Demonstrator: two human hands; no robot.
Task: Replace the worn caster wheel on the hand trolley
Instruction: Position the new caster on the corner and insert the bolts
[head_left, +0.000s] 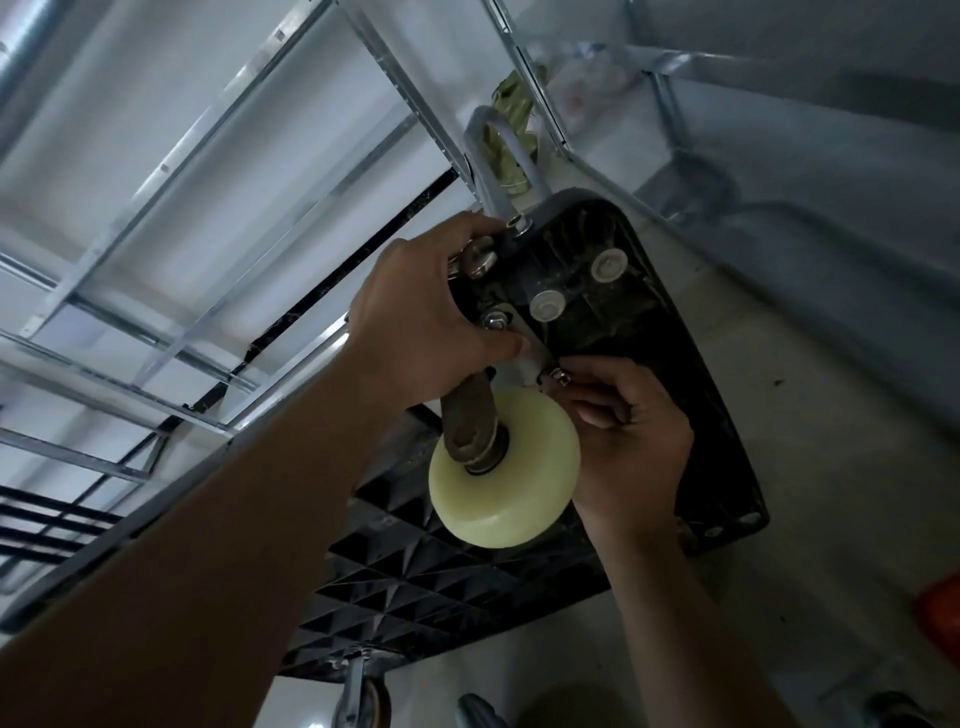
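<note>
While black ribbed plastic trolley deck stands on edge, pale yellow caster wheel in grey metal fork sits against its underside. Left hand grips fork's mounting plate; right hand pinches small silver nut beside wheel.

Metal shelving frame (silvery) stands near crumpled cloth.
</note>
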